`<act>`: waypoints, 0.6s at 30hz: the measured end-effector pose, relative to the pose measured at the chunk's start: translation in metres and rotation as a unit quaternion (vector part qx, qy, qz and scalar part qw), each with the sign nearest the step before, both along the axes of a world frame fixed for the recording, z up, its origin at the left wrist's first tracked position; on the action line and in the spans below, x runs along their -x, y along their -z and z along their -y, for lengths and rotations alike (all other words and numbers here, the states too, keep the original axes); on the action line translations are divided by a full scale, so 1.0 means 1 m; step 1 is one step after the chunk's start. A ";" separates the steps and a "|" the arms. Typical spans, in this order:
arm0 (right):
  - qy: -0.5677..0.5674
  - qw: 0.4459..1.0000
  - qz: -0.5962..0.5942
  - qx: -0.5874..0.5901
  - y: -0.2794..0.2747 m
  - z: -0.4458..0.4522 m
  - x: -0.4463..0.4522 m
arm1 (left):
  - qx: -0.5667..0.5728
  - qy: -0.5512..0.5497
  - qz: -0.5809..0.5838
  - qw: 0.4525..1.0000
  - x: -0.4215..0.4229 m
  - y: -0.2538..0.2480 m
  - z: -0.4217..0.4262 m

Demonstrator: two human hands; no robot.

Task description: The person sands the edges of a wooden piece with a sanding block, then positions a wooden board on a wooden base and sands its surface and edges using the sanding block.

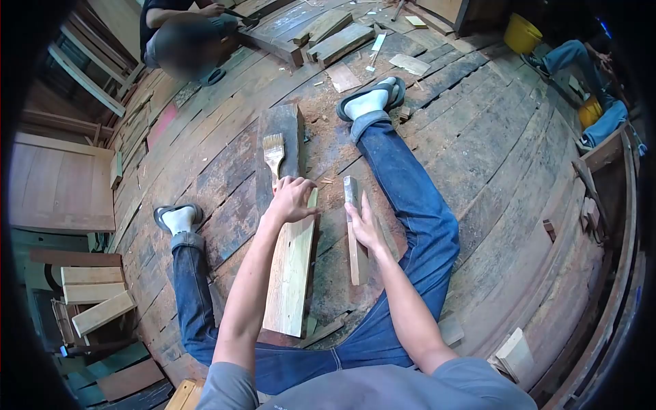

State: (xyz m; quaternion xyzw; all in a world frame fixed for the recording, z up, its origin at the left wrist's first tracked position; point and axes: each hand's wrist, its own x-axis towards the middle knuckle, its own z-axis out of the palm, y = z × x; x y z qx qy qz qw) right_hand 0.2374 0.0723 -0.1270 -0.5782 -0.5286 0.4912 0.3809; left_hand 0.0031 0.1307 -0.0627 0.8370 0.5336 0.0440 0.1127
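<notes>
A pale wooden board [290,273] lies lengthwise between the person's legs, its far end near a dark wooden block [289,133]. My left hand [294,199] is over the board's far end, fingers curved and apart, beside the handle of a paintbrush [273,152] whose bristles rest on the block. Whether the fingers touch the handle is hard to see. To the right, my right hand [367,222] holds a narrow wooden piece [357,263] with a greyish far end, thumb on one side and fingers along the other.
At the top left a person [184,41] crouches near stacked timber [342,42]. Another person's legs [570,58] show at the right, by a yellow bucket [522,34]. Wood offcuts [96,294] lie at the left. Sawdust and scraps cover the plank floor [478,130].
</notes>
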 end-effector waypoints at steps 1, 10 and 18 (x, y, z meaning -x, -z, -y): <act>-0.004 1.000 0.002 0.006 -0.001 0.000 0.001 | 0.001 -0.003 -0.009 1.000 -0.001 0.000 0.000; -0.104 0.985 -0.005 0.136 -0.003 0.014 0.026 | -0.200 -0.182 0.123 0.955 -0.017 -0.005 0.079; -0.085 0.954 -0.238 0.161 0.011 0.061 0.067 | 0.014 -0.267 -0.056 0.962 -0.003 -0.009 0.224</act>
